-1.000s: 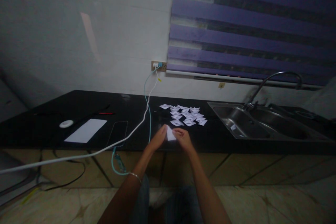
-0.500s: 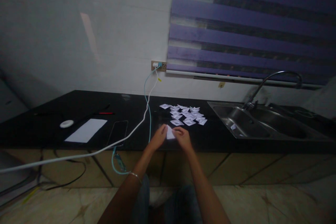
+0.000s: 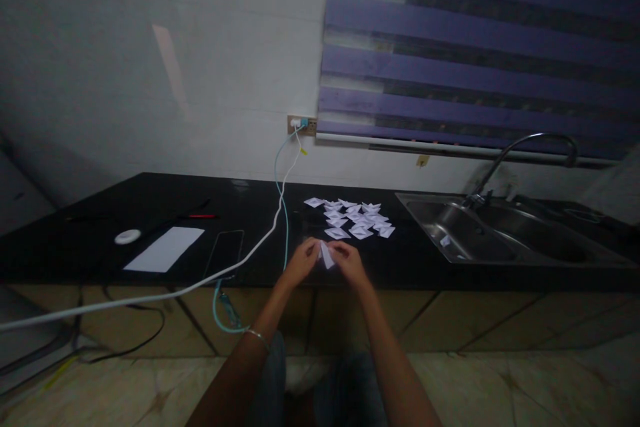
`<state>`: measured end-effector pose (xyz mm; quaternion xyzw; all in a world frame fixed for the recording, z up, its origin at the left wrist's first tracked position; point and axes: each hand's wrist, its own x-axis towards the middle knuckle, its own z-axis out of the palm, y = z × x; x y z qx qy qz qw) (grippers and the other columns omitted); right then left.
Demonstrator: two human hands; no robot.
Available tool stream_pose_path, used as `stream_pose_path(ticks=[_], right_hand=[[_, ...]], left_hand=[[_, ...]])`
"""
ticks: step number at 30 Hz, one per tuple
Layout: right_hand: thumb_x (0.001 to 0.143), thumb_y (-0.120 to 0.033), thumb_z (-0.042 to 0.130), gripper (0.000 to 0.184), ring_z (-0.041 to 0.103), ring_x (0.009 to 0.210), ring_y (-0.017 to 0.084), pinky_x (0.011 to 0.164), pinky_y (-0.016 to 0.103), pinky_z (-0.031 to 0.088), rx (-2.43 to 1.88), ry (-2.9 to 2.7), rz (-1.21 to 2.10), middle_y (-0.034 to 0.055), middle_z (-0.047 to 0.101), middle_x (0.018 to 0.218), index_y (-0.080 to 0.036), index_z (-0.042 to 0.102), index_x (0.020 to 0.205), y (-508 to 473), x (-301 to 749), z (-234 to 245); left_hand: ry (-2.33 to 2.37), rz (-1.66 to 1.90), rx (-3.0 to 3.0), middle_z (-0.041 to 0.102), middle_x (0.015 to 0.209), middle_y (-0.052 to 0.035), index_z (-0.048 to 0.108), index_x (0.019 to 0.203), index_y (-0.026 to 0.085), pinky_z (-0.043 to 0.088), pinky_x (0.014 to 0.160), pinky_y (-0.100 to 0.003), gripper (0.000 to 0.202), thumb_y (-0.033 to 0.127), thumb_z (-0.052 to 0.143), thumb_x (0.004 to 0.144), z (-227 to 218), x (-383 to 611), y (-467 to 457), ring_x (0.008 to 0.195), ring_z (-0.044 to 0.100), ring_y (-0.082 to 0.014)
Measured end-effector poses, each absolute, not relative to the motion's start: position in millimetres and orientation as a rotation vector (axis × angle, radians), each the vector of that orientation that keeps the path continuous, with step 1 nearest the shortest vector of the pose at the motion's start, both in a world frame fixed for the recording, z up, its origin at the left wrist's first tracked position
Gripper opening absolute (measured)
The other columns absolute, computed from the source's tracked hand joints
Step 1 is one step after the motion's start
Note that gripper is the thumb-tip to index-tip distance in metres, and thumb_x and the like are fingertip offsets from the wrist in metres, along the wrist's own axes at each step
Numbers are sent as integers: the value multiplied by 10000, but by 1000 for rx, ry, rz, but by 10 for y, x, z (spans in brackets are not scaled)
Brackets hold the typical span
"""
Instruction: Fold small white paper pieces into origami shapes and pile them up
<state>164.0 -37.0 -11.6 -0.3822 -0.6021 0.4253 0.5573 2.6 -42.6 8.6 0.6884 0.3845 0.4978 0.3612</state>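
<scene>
Between my two hands is a small folded piece of white paper (image 3: 327, 255), narrow and pointed toward me. My left hand (image 3: 302, 262) pinches its left side, and my right hand (image 3: 349, 262) pinches the right side. The fingers partly cover the paper, so its full shape is hidden. Just beyond my hands, several white folded paper boats (image 3: 360, 219) lie in a loose cluster on the black countertop (image 3: 270, 220).
A stack of white paper (image 3: 165, 250), a phone (image 3: 225, 252), a round white object (image 3: 127, 237) and a red-and-black pen-like tool (image 3: 203, 216) lie to the left. A white cable (image 3: 260, 240) crosses the counter. On the right is a steel sink (image 3: 420, 213) with a faucet (image 3: 500, 159).
The paper in my hands has gone from a wider, squarish face to a narrow, pointed shape. My hands stay in nearly the same place.
</scene>
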Motion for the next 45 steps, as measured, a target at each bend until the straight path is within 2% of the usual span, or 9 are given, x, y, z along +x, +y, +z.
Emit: stream_pose_path(ticks=[6,20,29,37,42,45], right_hand=[[718,-337,653,213,613,705,185,659,278,473,-946,-1414,958,57,682,770,-150,692,810,-379,1626,-154],[735,-329,619,194,595,692,182,643,276,455,-968,-1448,852,49,668,754,-153,675,791,-383,1616,-167],[748,-346,575,192,536,684,162,597,236,416,-974,-1394,784,22,591,703,-157,605,728,-372,1618,-122],[728,-392,629,239,488,580,131,499,218,371,-1043,-1315,795,16,586,691,-156,624,766,-379,1627,-120],[662,-368,711,318,409,472,85,433,200,316,-1012,-1302,903,-17,564,659,-171,624,896,-377,1636,-142],[656,-381,712,302,437,483,94,439,204,336,-1019,-1330,916,-10,566,642,-159,637,846,-377,1654,-145]], left_hand=[[1008,1290,1838,578,826,-27,598,842,153,414,766,-241,309,400,418,889,89,32,-428,817,539,-145],[1054,1368,1817,550,777,-14,582,772,154,404,728,-238,284,389,453,865,12,51,-412,777,520,-137],[943,1165,1670,486,682,19,511,722,150,354,601,-213,338,461,453,843,18,-14,-423,663,442,-117],[899,1119,1705,438,596,39,459,666,161,312,545,-209,362,469,439,854,8,-31,-433,571,412,-98],[938,1189,1713,435,571,39,473,658,159,300,528,-212,360,458,441,857,22,-44,-429,554,414,-101],[910,1173,1672,441,559,37,466,626,157,310,531,-211,371,451,448,852,15,-46,-425,543,418,-98]])
